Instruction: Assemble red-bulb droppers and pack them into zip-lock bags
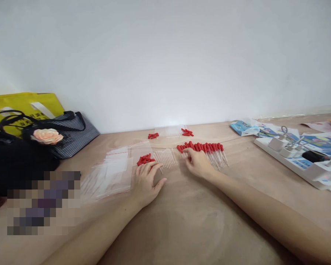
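My left hand (147, 182) rests with its fingers apart at the edge of a small pile of red rubbery pieces (145, 159), thumb stretched to the right. To its right lies a row of thin white sticks (167, 157). My right hand (199, 162) is closed at the left end of a row of white sticks with red caps (209, 148). Its fingertips pinch the leftmost red-capped stick (180, 148), partly hidden by the fingers. Clear zip bags (113, 167) are spread left of my left hand.
Nearer the wall lie a clear bag (172, 131) with sticks and two small clusters of red pieces (153, 135). A white power strip (295, 162) with plugs, leaflets and a blue packet (244, 128) are at right. Striped (74, 134) and yellow bags (24, 101) stand left.
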A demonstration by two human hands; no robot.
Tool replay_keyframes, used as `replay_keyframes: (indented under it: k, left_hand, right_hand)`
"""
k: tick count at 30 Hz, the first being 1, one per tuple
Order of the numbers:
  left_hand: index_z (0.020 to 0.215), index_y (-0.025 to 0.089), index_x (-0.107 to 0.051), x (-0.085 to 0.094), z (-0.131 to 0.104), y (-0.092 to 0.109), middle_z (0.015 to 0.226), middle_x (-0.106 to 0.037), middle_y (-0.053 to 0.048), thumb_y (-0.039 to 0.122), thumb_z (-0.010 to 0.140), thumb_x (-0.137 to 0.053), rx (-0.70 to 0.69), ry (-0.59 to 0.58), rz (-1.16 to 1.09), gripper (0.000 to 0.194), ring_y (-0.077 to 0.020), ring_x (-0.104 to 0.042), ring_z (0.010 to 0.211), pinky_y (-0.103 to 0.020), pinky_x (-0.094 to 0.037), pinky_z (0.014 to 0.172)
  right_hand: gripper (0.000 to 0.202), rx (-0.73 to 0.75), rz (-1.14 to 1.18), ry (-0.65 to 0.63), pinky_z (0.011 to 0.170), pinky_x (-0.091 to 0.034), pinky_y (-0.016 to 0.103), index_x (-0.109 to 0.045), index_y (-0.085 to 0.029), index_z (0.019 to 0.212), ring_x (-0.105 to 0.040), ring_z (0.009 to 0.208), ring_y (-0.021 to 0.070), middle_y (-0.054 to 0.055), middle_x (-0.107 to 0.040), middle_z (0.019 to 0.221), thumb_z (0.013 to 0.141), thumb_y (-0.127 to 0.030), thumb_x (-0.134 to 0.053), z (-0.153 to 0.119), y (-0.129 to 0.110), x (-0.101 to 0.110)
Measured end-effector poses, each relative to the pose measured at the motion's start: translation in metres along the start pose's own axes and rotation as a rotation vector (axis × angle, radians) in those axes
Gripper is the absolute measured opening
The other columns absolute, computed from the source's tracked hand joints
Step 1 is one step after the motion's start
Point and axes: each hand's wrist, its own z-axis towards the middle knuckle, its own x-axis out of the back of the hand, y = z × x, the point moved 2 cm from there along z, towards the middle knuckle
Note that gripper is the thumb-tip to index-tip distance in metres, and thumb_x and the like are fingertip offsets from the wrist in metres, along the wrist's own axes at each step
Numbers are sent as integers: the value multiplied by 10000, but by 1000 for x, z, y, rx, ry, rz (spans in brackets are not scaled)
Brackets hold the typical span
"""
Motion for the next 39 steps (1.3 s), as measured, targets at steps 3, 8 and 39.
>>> replay_keyframes:
  k: [3,8,39]
  left_hand:
    - [980,218,-573,0,0,-1,1046,-558,-71,296,753,-549,1,-16,1,241,-245,-503,971,-443,-331,864]
    - [838,224,-620,-2,-1,-2,975,-583,-57,283,750,-558,7,-5,0,123,-233,-518,926,-433,-328,846]
    - [666,196,-592,13,15,-25,740,-623,-35,310,698,-552,290,72,261,126,-243,-529,764,-391,-294,719]
  right_hand:
    - [261,-224,-30,-2,670,-288,277,-498,-153,1035,-578,788,201,72,-653,834,795,-211,-412,19,4,-5]
    - [255,-322,-162,-51,716,-278,315,-512,-147,1012,-577,819,224,104,-649,865,784,-200,-411,30,2,-16]
    - [222,-414,-51,-399,834,-307,469,-624,-141,883,-580,868,271,143,-634,945,721,-259,-527,75,-33,-26]
